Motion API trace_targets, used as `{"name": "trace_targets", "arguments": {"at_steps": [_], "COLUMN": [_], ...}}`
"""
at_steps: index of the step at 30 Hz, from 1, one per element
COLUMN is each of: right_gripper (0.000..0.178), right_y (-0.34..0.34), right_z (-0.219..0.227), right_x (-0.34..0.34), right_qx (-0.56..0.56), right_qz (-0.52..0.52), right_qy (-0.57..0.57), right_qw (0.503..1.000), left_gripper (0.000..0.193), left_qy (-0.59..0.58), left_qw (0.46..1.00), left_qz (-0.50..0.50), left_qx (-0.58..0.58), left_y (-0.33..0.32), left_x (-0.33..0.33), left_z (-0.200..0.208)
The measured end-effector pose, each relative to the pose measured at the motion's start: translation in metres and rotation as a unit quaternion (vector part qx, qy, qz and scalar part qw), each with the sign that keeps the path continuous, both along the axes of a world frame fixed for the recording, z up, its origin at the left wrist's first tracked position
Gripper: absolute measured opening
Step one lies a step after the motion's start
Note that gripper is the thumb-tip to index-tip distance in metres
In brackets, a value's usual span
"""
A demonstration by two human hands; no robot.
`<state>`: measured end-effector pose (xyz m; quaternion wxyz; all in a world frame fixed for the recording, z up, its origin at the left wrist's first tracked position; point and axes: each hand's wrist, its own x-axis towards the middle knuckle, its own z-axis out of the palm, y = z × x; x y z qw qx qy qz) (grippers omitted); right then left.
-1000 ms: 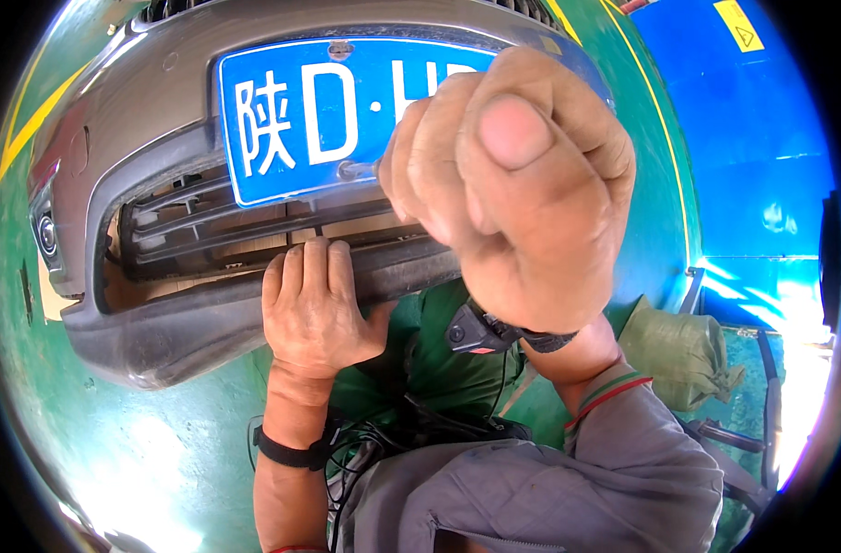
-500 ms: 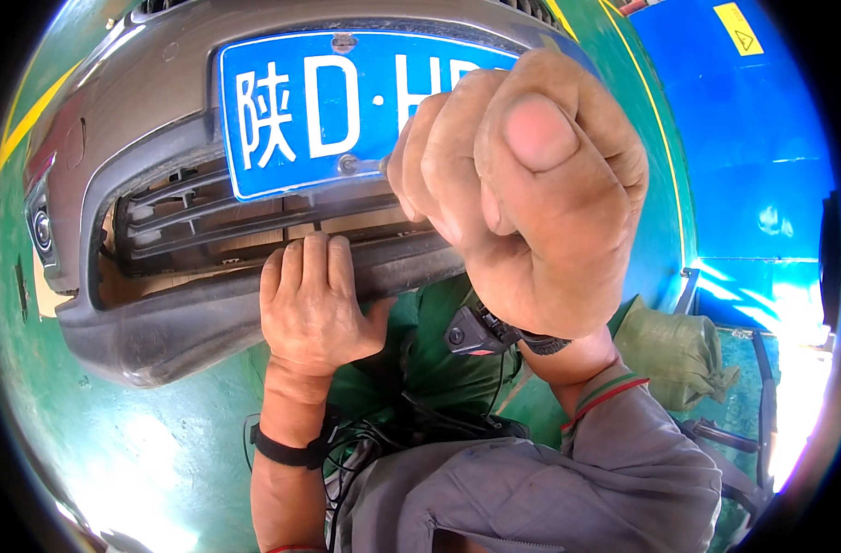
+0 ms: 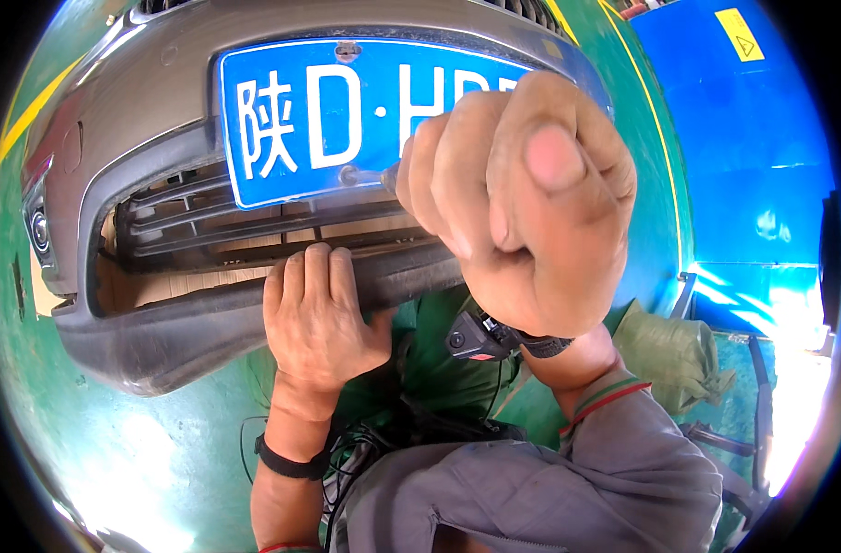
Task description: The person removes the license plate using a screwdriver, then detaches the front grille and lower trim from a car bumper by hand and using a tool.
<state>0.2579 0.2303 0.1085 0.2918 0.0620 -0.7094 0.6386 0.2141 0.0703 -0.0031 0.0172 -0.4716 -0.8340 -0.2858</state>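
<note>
A grey-brown car bumper [image 3: 107, 101] fills the upper left, with a blue number plate [image 3: 301, 189] on its front. My left hand [image 3: 319, 318] is closed over the black lower lip of the bumper, its fingers lying on top. Close to the camera, my right hand [image 3: 531, 194] makes a fist in front of the plate's right part. From the fist pokes the dark tip of a screwdriver [image 3: 389, 177], pointing left at a screw [image 3: 348, 175] on the plate's lower edge. The tip is at or very near the screw; contact I cannot tell. My fist hides the handle.
Black grille slats [image 3: 199, 217] lie behind the bumper opening. On the right stand a large blue metal cabinet [image 3: 743, 166] and a green sack [image 3: 669, 359] on the green floor. Black cables [image 3: 351, 461] run beside my lap.
My right fist has turned a little and sits slightly lower, and more of the screwdriver tip shows. The bumper and plate appear slightly lower in view. My left hand keeps its hold.
</note>
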Motion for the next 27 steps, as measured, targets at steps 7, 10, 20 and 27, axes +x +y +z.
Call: {"name": "trace_targets", "arguments": {"at_steps": [7, 10, 20, 27], "right_gripper": [0.035, 0.029, 0.026, 0.021], "right_y": [-0.033, -0.020, -0.019, -0.028], "right_z": [-0.011, -0.013, 0.025, 0.054], "right_x": [0.003, 0.013, 0.033, 0.039], "right_qx": [0.006, -0.013, 0.186, 0.395], "right_qz": [-0.062, -0.043, -0.239, -0.292], "right_qy": [-0.007, 0.041, -0.119, -0.187], "right_qw": [0.998, 0.998, 0.945, 0.851], "left_gripper": [0.060, 0.057, 0.050, 0.056], "left_qy": [0.024, -0.029, -0.740, -0.769], "left_qw": [0.999, 0.999, 0.577, 0.519], "left_qz": [-0.015, -0.008, 0.157, 0.200], "left_qx": [0.030, 0.014, 0.307, 0.314], "left_y": [-0.006, 0.002, 0.001, -0.012], "left_x": [-0.008, -0.007, -0.072, -0.099], "left_z": [-0.001, 0.013, 0.039, 0.042]}}
